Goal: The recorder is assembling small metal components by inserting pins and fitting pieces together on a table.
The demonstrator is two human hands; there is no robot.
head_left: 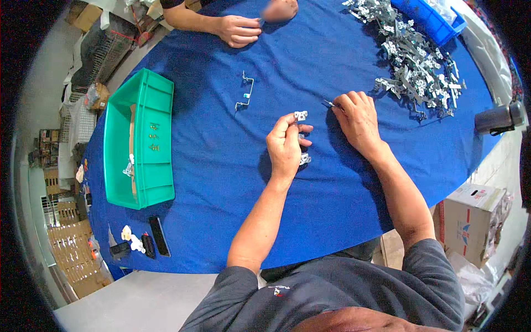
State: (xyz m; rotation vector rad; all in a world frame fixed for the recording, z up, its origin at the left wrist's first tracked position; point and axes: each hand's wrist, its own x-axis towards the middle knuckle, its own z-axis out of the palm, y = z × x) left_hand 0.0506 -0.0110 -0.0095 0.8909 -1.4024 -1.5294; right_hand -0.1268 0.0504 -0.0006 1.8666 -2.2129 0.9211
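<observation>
Lighting: bright, even overhead light is falling; my hands are casting soft shadows on the table; fisheye edges are bending, darkening.

a table draped in a blue cloth fills most of the view and serves as the landmark. left of the table, wire racks and stacked cardboard crowd a cluttered aisle. below the table's near-left corner lies a pale grey floor. right of the table, a white cardboard box sits low beside it. the light is even and bright, throwing soft shadows on the cloth.
</observation>
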